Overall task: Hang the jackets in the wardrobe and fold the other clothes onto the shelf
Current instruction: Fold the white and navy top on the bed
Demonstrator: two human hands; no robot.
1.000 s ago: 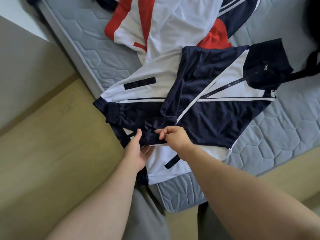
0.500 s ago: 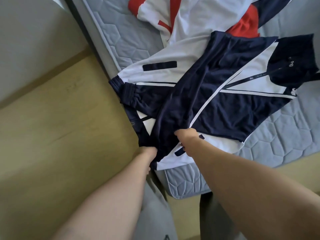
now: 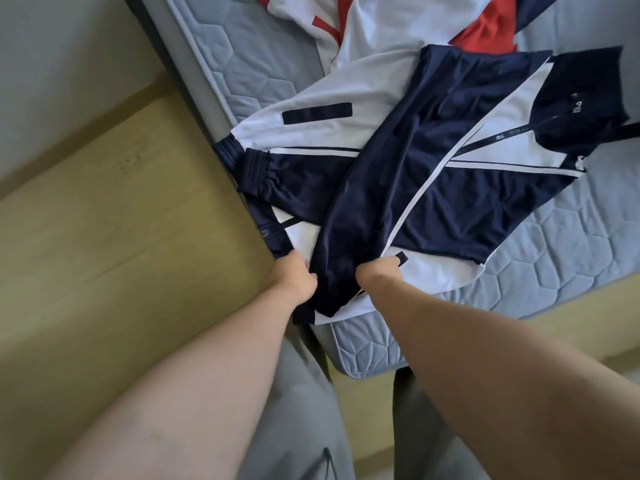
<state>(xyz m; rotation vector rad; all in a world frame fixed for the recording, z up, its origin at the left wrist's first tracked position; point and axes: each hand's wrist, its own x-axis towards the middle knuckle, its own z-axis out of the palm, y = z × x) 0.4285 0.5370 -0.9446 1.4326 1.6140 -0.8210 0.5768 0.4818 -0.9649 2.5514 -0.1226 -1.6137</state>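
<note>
Head view: the navy-and-white jacket point(image 3: 433, 188) lies on the mattress point(image 3: 554, 258), overlapping a red-and-white garment point(image 3: 374, 26). Pulled by its hem alone, it may drag that garment along or slip off the corner. Left hand point(image 3: 294, 277) and right hand point(image 3: 375, 273) both have fingers curled tight, gripping the jacket's near edge.

Grey quilted mattress point(image 3: 561, 265), hexagon stitching; yellowish floor point(image 3: 121, 244); grey wall point(image 3: 52, 81).
</note>
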